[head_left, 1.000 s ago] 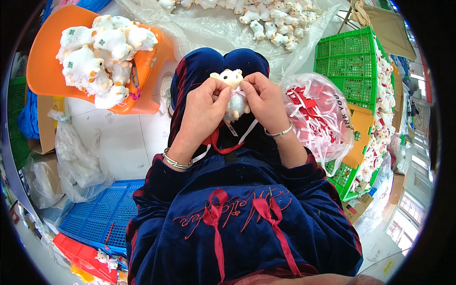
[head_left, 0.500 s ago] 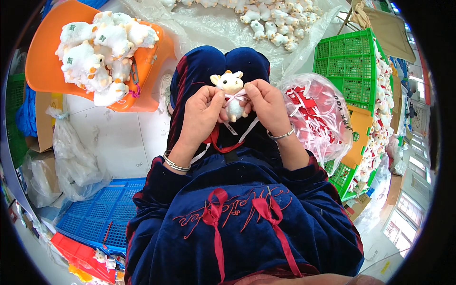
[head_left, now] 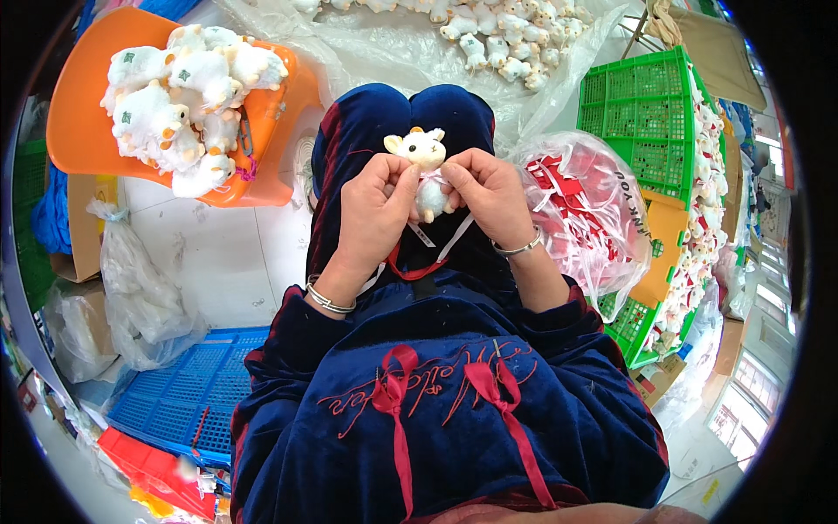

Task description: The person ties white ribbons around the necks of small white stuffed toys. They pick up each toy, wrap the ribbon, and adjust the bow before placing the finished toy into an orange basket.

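Note:
Above my lap, a small plush lamb (head_left: 425, 150) with a cream head and pale white body stays upright between my two hands. A thin pale pink ribbon (head_left: 434, 175) crosses its neck. My left hand (head_left: 370, 210) is closed, its thumb and fingers pinching at one side of the neck and steadying the body. On the other side my right hand (head_left: 496, 203) pinches the ribbon with thumb and forefinger. The fingertips partly hide the ribbon. White and red ribbon strips (head_left: 408, 273) lie on my lap below the toy.
To the left, an orange chair (head_left: 77, 113) bears a pile of white plush toys (head_left: 148, 118). A clear bag of red and white ribbons (head_left: 580, 218) sits by my right arm, near green crates (head_left: 633, 122). More plush toys (head_left: 515, 39) lie on plastic sheeting ahead. A blue crate (head_left: 183, 384) stands lower left.
My fingertips have come closer together at the lamb's neck, covering more of the pink ribbon. The toy stays in nearly the same place.

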The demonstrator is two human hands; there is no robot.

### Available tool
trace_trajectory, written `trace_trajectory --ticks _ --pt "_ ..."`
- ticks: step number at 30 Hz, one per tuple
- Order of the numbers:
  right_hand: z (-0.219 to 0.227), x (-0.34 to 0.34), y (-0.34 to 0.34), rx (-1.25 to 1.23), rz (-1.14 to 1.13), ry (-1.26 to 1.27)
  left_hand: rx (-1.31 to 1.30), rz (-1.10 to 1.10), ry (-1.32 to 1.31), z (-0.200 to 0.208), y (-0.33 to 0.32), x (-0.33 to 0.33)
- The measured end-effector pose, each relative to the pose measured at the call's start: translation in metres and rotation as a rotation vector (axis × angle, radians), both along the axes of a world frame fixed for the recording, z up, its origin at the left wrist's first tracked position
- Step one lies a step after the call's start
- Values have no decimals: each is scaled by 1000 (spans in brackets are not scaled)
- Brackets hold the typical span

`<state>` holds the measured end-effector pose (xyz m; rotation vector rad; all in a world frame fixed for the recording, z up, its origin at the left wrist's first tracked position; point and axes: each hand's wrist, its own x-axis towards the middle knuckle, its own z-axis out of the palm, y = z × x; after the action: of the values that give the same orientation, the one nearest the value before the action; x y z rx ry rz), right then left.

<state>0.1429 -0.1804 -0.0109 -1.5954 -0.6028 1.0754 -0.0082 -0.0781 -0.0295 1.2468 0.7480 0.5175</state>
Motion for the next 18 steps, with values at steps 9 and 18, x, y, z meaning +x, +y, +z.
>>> trace_trajectory --ticks 9,18 --pt "-8 -3 -2 -3 -41 5 83 30 -44 -4 -6 0" --pt "-7 1 -23 -46 2 -280 216 -27 140 -1 0 -15"
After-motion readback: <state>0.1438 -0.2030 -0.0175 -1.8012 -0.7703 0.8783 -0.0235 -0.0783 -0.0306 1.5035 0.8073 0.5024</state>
